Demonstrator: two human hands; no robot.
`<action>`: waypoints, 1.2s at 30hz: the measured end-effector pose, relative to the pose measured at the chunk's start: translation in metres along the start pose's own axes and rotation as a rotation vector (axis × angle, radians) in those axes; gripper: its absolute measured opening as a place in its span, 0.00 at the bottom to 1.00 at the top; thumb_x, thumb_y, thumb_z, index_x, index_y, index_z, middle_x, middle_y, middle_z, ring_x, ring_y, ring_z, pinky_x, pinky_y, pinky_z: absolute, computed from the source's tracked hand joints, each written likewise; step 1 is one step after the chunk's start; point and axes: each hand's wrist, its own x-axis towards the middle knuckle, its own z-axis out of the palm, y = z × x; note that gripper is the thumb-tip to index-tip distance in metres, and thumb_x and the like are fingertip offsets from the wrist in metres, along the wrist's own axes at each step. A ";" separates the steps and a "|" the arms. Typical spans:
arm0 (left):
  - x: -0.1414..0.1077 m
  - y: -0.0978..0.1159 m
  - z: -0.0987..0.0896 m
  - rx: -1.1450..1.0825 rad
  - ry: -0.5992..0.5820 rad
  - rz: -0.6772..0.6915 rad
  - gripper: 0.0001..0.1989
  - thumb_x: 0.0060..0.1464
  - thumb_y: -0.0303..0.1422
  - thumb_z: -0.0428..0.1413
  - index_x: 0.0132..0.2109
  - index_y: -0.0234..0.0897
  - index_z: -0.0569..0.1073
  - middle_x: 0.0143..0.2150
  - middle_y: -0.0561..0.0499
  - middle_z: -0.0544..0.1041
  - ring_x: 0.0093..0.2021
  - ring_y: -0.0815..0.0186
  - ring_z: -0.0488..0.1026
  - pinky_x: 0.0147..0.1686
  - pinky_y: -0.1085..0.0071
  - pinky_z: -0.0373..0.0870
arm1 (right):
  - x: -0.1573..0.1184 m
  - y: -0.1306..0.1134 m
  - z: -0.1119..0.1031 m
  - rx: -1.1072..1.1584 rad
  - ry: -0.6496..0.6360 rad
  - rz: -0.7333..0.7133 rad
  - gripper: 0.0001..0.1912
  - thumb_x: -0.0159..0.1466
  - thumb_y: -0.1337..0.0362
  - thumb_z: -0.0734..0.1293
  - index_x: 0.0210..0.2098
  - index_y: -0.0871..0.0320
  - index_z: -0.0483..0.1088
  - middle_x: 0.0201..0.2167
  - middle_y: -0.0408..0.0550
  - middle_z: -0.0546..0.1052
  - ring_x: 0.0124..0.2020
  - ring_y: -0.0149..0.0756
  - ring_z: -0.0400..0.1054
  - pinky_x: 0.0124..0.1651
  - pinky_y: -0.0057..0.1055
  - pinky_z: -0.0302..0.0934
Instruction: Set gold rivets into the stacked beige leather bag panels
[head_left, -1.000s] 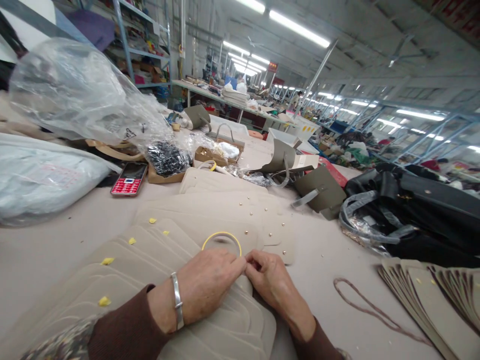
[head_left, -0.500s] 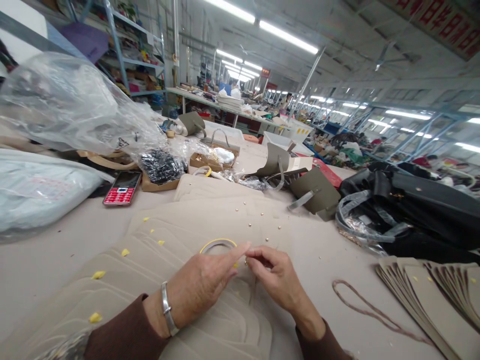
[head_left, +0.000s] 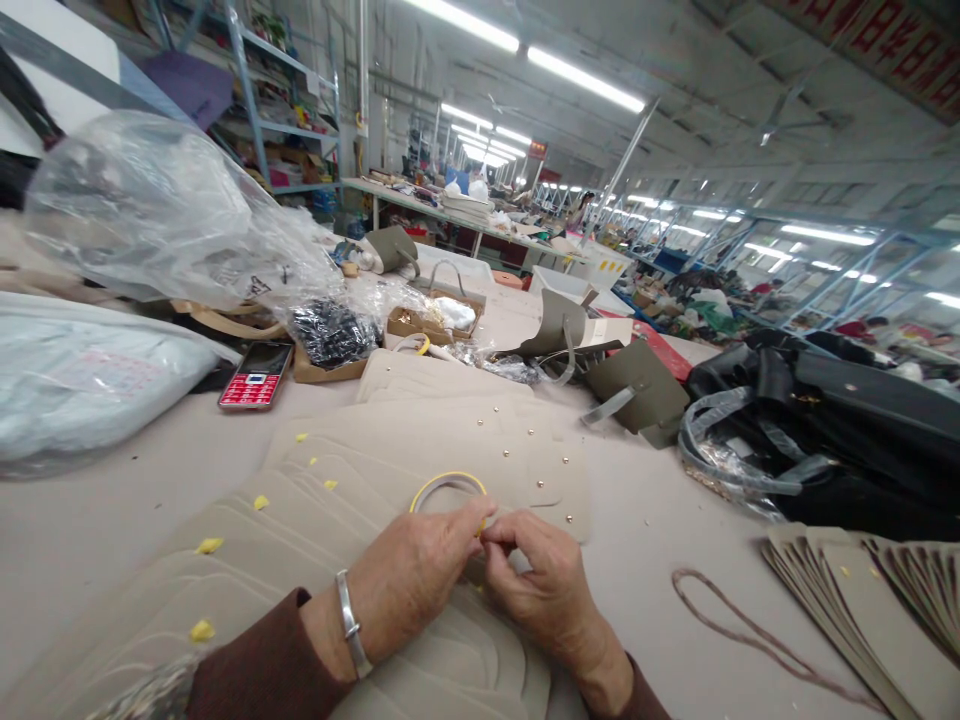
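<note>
My left hand (head_left: 420,555) is closed on a roll of yellow-edged tape (head_left: 448,482), whose upper arc shows above the fingers. Close against it, my right hand (head_left: 536,575) pinches at the tape's edge; the fingertips nearly meet, and what lies between them is too small to make out. Beneath both hands spread overlapping beige bag panels (head_left: 330,520). Small gold studs (head_left: 531,432) dot the panels at the upper right. Several yellow tape bits (head_left: 210,545) stick to the panels on the left.
A red-keyed phone (head_left: 256,378) lies by a clear plastic bag (head_left: 172,220) at left. Olive bag parts (head_left: 637,390) and a black handbag (head_left: 840,420) stand at right. A brown cord loop (head_left: 750,625) and stacked beige pieces (head_left: 862,600) are nearer on the right.
My right hand has moved slightly left and down, its fingertips now against the tape roll's edge. A gold stud it had covered shows. The whole view has shifted a little.
</note>
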 end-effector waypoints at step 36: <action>0.006 0.013 -0.006 0.251 -0.282 -0.223 0.09 0.59 0.21 0.47 0.40 0.37 0.69 0.38 0.46 0.72 0.38 0.57 0.69 0.36 0.62 0.70 | -0.001 0.019 0.000 0.258 -0.193 0.965 0.10 0.54 0.60 0.66 0.22 0.60 0.69 0.14 0.39 0.69 0.15 0.28 0.64 0.19 0.22 0.61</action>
